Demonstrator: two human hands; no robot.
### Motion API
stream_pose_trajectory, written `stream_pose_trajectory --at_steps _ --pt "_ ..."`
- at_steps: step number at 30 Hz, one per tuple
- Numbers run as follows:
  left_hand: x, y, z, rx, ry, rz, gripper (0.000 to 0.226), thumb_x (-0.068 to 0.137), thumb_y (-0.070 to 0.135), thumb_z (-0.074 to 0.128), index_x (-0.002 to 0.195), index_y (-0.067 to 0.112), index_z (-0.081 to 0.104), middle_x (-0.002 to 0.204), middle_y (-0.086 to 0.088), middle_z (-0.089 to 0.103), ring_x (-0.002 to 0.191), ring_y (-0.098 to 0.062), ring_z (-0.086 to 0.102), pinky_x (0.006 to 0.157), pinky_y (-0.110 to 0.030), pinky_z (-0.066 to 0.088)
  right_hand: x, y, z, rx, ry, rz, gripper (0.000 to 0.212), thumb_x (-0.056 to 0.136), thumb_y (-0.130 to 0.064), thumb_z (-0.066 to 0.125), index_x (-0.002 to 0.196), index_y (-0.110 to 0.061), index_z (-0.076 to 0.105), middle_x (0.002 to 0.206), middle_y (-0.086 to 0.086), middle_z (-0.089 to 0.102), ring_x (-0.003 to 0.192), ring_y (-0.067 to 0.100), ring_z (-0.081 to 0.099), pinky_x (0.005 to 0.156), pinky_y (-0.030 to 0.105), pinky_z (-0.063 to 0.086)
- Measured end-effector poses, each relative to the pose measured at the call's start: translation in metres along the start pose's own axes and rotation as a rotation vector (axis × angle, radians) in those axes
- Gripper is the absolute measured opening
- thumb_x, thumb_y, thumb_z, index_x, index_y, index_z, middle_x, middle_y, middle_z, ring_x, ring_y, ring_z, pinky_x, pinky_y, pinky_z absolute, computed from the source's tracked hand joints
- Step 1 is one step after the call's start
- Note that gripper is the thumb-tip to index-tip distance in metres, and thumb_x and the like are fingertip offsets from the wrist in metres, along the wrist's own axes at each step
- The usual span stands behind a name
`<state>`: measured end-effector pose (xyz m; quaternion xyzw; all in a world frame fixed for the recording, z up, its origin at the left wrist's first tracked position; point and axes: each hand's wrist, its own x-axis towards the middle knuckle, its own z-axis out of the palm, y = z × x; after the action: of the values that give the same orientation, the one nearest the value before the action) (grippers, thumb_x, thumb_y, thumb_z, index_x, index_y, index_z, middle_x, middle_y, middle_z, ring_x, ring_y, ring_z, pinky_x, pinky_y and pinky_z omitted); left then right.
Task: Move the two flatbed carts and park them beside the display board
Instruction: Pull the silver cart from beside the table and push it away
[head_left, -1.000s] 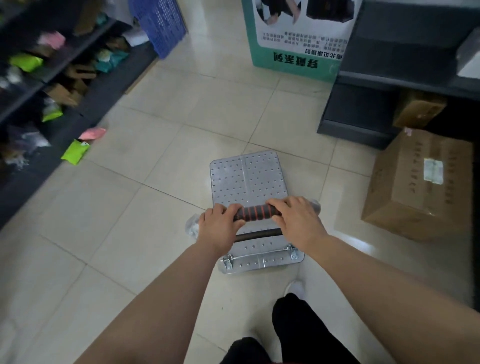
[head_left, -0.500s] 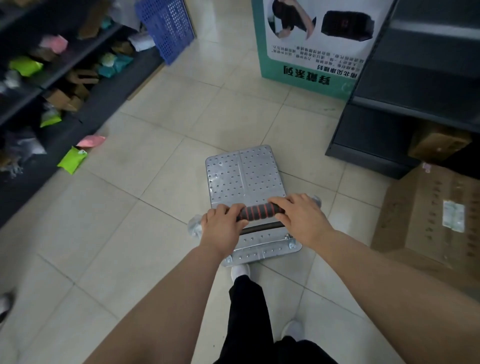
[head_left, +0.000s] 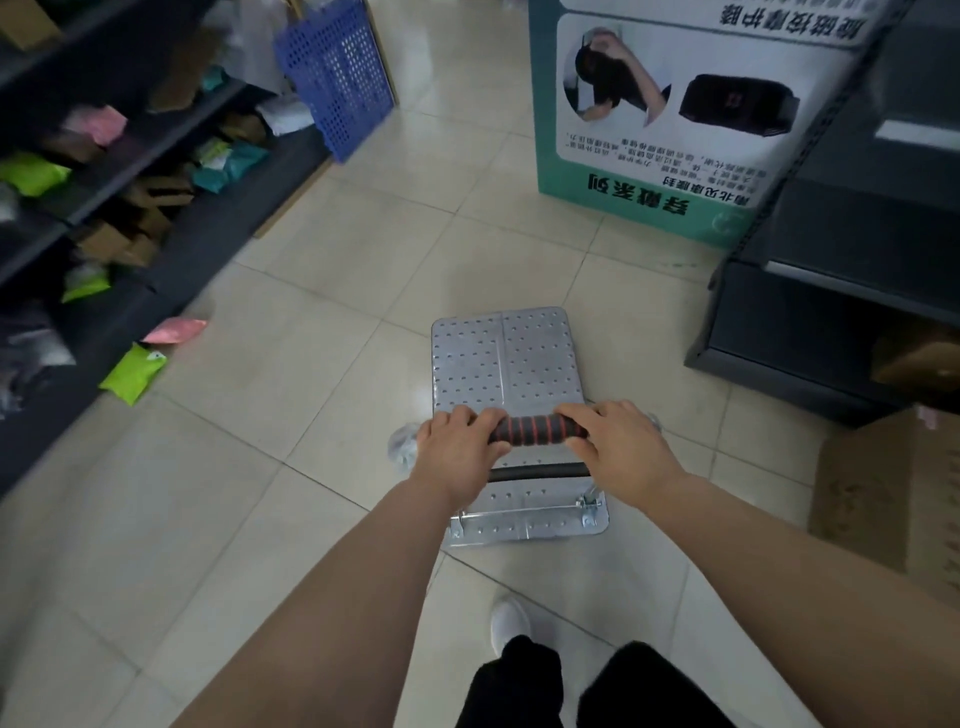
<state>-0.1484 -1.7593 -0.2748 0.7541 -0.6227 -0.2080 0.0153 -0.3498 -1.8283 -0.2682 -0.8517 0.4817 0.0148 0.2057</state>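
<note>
Both hands (head_left: 457, 452) (head_left: 621, 447) grip cart handle (head_left: 530, 430); display board (head_left: 660, 119) (text inverted, seemingly Chinese) ahead.

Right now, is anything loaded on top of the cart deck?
The flatbed cart has a bare perforated metal deck where visible. Left hand and right hand on the handle cover a strip of the near deck.

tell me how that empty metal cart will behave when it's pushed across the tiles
The flatbed cart probably rolls easily: its deck is bare and the tile floor looks smooth. With no load it may rattle or veer. Left hand and right hand both grip the handle, which should help steering.
</note>
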Motion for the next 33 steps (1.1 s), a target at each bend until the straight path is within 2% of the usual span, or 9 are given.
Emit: stream_pose_trajectory --at_steps 9,23,33 --pt "0.110 -0.036 -0.050 0.004 -0.037 0.017 0.034 0.097 0.044 0.043 0.130 0.035 0.044 0.119 -0.004 0.051 0.110 -0.026 0.044 0.100 -0.040 0.030 0.114 -0.008 -0.025 0.013 0.024 0.030 0.040 0.097 -0.037 0.042 0.137 -0.037 0.039 0.117 0.005 0.055 0.112 0.023 0.045 0.094 0.036 0.036" --pt "0.286 -0.067 -0.118 0.014 -0.067 0.008 0.038 0.097 0.044 0.044 0.134 0.034 0.044 0.122 -0.004 0.052 0.110 -0.027 0.046 0.101 -0.042 0.031 0.296 0.012 -0.078 0.027 0.021 0.004 0.042 0.097 -0.038 0.043 0.138 -0.037 0.037 0.120 0.004 0.055 0.114 0.022 0.045 0.091 0.035 0.036" --pt "0.390 -0.090 -0.148 0.003 0.011 0.063 0.038 0.096 0.047 0.044 0.132 0.037 0.045 0.121 -0.002 0.053 0.109 -0.026 0.047 0.098 -0.041 0.032 0.397 0.014 -0.105 0.022 0.032 0.077 0.041 0.096 -0.032 0.046 0.136 -0.034 0.041 0.119 0.006 0.056 0.112 0.025 0.046 0.094 0.035 0.035"
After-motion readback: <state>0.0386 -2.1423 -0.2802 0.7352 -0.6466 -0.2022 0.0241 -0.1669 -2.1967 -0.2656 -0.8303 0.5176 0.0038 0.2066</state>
